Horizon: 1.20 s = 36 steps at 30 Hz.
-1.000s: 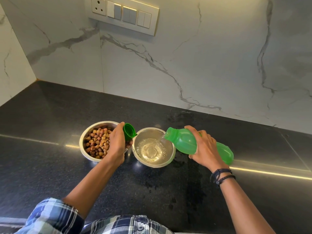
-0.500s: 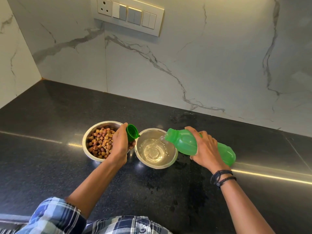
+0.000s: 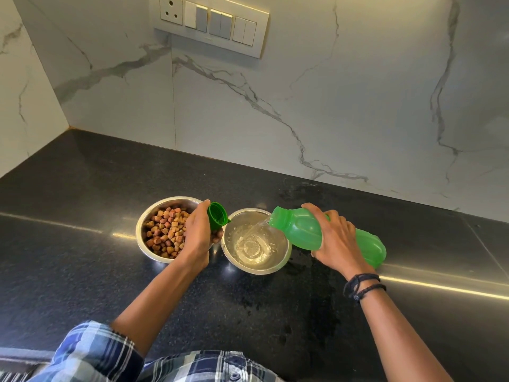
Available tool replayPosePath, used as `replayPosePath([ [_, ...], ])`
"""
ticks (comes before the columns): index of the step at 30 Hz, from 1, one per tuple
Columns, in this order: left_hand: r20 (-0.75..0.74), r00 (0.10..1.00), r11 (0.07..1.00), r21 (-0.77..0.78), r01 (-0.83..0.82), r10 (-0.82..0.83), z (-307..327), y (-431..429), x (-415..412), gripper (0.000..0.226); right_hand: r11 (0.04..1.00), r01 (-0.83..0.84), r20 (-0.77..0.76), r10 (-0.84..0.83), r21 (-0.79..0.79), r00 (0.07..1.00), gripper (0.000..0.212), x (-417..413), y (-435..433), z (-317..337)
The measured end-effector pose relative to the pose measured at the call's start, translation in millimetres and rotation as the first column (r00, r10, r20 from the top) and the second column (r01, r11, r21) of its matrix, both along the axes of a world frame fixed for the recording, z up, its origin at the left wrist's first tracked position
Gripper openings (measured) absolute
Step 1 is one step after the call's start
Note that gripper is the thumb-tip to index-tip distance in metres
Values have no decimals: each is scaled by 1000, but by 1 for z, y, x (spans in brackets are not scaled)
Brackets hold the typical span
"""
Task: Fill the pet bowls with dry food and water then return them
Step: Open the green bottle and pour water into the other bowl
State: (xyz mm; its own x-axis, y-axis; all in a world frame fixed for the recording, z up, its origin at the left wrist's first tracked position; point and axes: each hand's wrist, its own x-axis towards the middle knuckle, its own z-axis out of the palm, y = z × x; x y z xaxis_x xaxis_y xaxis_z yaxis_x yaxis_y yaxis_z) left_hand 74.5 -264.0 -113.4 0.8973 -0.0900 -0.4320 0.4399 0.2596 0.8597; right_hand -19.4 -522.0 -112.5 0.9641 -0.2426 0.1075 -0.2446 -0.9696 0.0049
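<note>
Pouring bottle (image 3: pixel 305 230) gripped under right hand (image 3: pixel 337 244).

A switch panel (image 3: pixel 210 23) on the marble wall (image 3: pixel 358 100) above a black countertop (image 3: pixel 68 257).

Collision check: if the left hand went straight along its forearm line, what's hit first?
Probably nothing near: left hand, gripping the green screw cap, points between the kibble-filled steel bowl and the water-filled steel bowl, towards the white marble wall. Depth unclear.

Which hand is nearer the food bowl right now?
Left. The left hand, holding the cap, is over the right rim of the food bowl; the right hand grips the bottle beyond the water bowl.
</note>
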Motion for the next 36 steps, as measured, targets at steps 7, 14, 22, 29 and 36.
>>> replayPosePath([
  [7,6,1000,1000,-15,-19,19,3,0,-3,22,1000,1,1,-1,0,1000,106,0,0,4],
  [14,4,1000,1000,-4,-14,14,2,0,-3,22,1000,7,-1,-7,-5,1000,107,0,-1,5],
  [22,0,1000,999,-28,-29,29,4,0,-6,20,999,0,10,0,-33,1000,106,0,-1,5],
  [29,-3,1000,999,-23,-28,28,6,0,-6,21,999,-2,23,2,-32,1000,106,-1,-2,6],
  [36,-4,999,999,-21,-38,38,9,-1,-9,22,999,-1,22,2,-33,1000,105,-1,-2,6],
])
